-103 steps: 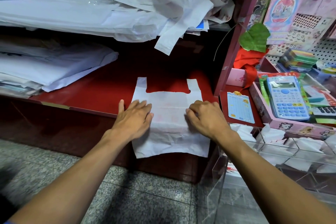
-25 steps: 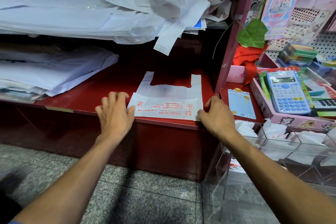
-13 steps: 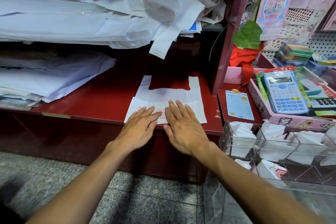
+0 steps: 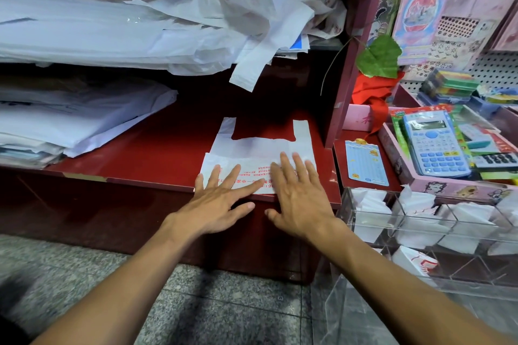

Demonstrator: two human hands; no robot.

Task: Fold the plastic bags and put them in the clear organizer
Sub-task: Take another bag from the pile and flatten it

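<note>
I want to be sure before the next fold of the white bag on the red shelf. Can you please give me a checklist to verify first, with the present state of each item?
1. Both hands flat on the bag: ok. The left hand and the right hand press with straight fingers on the folded plastic bag.
2. Bottom part folded up over the body: ok, the red print faces up.
3. Handles lying flat, pointing to the back: ok.
4. Bag fully on the red shelf: ok, its near edge lies at the shelf front.
5. Crease pressed sharp: cannot tell, the hands cover it.
6. Free compartment in the clear organizer: cannot tell.
</note>
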